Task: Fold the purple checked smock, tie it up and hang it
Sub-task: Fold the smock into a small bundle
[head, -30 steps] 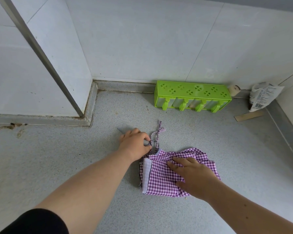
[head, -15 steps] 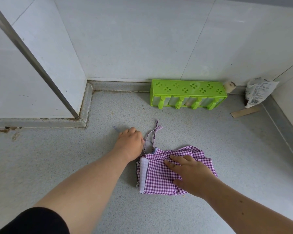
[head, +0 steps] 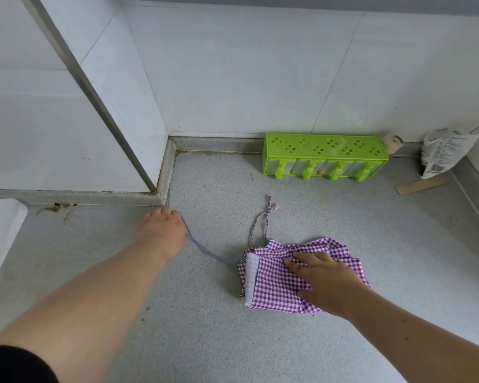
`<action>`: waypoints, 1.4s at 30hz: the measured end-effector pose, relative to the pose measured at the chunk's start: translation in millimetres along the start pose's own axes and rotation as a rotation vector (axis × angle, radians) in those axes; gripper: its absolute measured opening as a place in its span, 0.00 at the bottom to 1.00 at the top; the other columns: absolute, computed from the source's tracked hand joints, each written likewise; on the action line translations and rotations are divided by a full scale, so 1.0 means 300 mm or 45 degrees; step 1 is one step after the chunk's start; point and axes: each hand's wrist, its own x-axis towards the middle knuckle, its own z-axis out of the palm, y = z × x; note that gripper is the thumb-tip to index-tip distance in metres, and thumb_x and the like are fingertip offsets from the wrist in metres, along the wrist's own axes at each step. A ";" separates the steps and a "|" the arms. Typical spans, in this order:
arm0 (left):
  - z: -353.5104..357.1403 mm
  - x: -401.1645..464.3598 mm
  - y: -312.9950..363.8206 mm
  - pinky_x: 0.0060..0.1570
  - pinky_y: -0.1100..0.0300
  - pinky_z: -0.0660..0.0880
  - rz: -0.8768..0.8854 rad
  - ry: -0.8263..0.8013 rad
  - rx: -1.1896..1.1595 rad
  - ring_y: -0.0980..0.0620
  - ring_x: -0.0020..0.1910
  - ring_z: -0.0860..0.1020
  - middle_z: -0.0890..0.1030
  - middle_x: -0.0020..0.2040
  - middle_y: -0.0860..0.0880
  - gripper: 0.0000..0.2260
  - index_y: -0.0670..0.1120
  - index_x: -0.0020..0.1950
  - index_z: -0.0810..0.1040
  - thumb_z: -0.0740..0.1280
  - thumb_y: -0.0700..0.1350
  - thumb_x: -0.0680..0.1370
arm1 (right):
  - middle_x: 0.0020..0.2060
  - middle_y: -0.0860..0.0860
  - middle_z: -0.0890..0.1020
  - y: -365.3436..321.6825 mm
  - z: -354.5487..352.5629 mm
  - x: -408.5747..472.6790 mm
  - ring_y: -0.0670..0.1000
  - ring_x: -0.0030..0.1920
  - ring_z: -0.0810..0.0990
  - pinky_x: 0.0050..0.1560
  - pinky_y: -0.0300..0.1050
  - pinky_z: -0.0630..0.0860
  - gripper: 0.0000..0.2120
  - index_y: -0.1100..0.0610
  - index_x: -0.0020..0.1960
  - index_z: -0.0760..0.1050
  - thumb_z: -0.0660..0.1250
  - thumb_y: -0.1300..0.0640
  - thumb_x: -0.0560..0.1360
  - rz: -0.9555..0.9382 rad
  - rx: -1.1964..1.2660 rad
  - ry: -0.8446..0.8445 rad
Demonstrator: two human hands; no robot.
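Purple checked smock lies bunched and roughly folded on the grey speckled counter, under the right hand. Right hand presses flat on it, fingers straight and spread, pointing left. White lining strip shows along the smock's edge just left of the fingertips. One tie string runs blurred from the smock's left corner up to the left hand; left hand is curled around its end, well apart from the right hand, close to the counter's raised corner ledge. A second tie, looped and knotted, lies loose on the counter just beyond the right hand's fingertips. Farther beyond the right hand, against the tiled wall: green popsicle mould, a small beige object, a white printed bag, a wooden stick near the bag.
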 end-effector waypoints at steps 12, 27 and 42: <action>-0.065 -0.131 0.137 0.66 0.50 0.72 0.441 0.277 -0.281 0.50 0.62 0.70 0.72 0.65 0.48 0.18 0.49 0.68 0.71 0.52 0.56 0.84 | 0.84 0.42 0.50 -0.010 0.017 0.001 0.53 0.81 0.55 0.77 0.59 0.64 0.36 0.36 0.83 0.41 0.57 0.37 0.82 0.008 -0.036 0.021; 0.013 -0.286 0.574 0.81 0.45 0.56 0.775 0.110 -0.233 0.45 0.81 0.57 0.53 0.85 0.47 0.33 0.48 0.86 0.42 0.54 0.53 0.86 | 0.82 0.43 0.57 0.051 0.019 0.029 0.51 0.81 0.58 0.78 0.55 0.61 0.29 0.41 0.83 0.49 0.55 0.45 0.85 0.112 0.150 0.227; 0.028 -0.255 0.628 0.72 0.55 0.63 0.634 0.321 -0.409 0.50 0.67 0.69 0.74 0.65 0.53 0.11 0.51 0.63 0.71 0.55 0.42 0.84 | 0.60 0.43 0.81 0.051 0.109 0.096 0.51 0.63 0.78 0.67 0.53 0.72 0.09 0.45 0.60 0.78 0.63 0.50 0.82 0.092 0.016 0.621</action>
